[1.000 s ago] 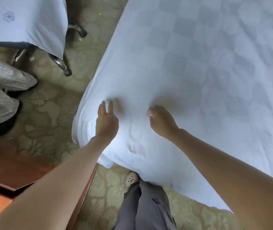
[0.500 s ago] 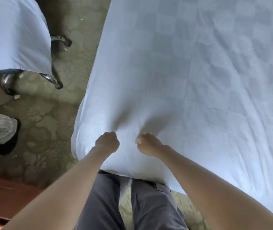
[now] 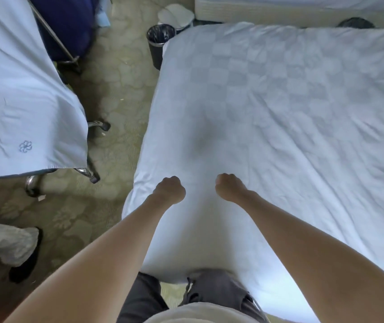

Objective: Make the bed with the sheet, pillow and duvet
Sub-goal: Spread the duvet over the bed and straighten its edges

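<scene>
A white duvet (image 3: 279, 108) with a woven checker pattern lies spread over the bed and fills the right half of the head view. It is wrinkled toward the right. My left hand (image 3: 170, 190) and my right hand (image 3: 229, 186) are both curled into fists near the duvet's near edge, side by side, each gripping a fold of its cloth. The fingers are hidden under the knuckles. The duvet's near corner hangs down in front of my legs. No pillow is visible.
A cart draped in pale blue cloth (image 3: 18, 96) stands at the left on chrome castors (image 3: 93, 177). A black waste bin (image 3: 157, 43) sits at the bed's far corner. Another person's leg and dark shoe (image 3: 21, 255) are at lower left. Patterned carpet (image 3: 116, 94) lies between.
My hands went from lying flat on the duvet to gripping it in fists and pulled toward me. The view lifted, so more of the bed and the bin came into sight.
</scene>
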